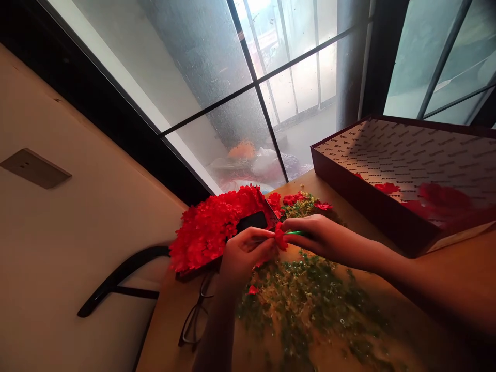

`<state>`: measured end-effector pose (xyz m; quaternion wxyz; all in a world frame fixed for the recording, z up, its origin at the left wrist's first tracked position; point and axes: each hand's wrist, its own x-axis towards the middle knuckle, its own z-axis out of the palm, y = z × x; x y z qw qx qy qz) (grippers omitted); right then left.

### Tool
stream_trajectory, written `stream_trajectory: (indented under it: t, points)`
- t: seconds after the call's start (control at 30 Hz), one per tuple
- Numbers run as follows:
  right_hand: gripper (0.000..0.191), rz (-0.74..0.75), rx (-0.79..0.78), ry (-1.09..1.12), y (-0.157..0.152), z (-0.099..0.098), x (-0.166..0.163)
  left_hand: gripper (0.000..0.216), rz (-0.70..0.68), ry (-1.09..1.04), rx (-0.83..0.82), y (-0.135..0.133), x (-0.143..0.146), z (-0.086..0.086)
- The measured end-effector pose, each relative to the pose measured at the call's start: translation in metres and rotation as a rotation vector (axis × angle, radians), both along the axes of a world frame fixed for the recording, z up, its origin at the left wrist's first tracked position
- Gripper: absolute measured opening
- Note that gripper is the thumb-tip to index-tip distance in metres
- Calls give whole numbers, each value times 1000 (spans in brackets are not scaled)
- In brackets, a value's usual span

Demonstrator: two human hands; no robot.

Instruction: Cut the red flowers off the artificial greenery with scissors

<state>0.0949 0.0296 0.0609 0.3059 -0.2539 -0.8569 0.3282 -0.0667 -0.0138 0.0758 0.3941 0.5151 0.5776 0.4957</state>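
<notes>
One red flower (280, 238) between both hands (248, 253) (325, 240)

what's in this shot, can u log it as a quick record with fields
left hand: pinches a red artificial flower
right hand: holds a thin green stem at the flower
beside the hands: red flower-covered piece with a black patch
table: scattered green and yellow sprigs, eyeglasses
right side: maroon box with loose red flowers inside
behind: barred window
</notes>
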Motion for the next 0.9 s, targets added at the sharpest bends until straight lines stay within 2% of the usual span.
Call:
stream_trajectory:
  t: [0.2, 0.3, 0.43, 0.5, 0.57, 0.63, 0.73, 0.8, 0.9]
  points:
    - [18, 48, -65, 59, -4, -2, -2, 10, 38, -49, 23, -5, 9, 2]
    - [20, 25, -76, 38, -2, -3, -2, 14, 58, -37, 38, -7, 12, 5]
    - [22, -32, -109, 107, 4, 0, 2, 38, 59, -87, 73, 0, 6, 3]
    - [24, -90, -159, 200, 7, 3, 6, 42, -2, -75, 22, 7, -3, -4]
    - [26, -170, -201, 302, 9, 6, 9, 31, -133, 68, -62, 14, -11, -18]
    - [27, -227, -226, 379, 10, 8, 12, 17, -282, 358, -103, 19, -16, -36]
    - [27, -247, -240, 422, 9, 9, 12, 12, -373, 751, -30, 21, -14, -63]
    - [27, -243, -244, 411, 9, 9, 12, 10, -408, 884, 7, 21, -11, -74]
    - [27, -244, -240, 397, 8, 9, 12, 11, -441, 947, 31, 20, -6, -80]
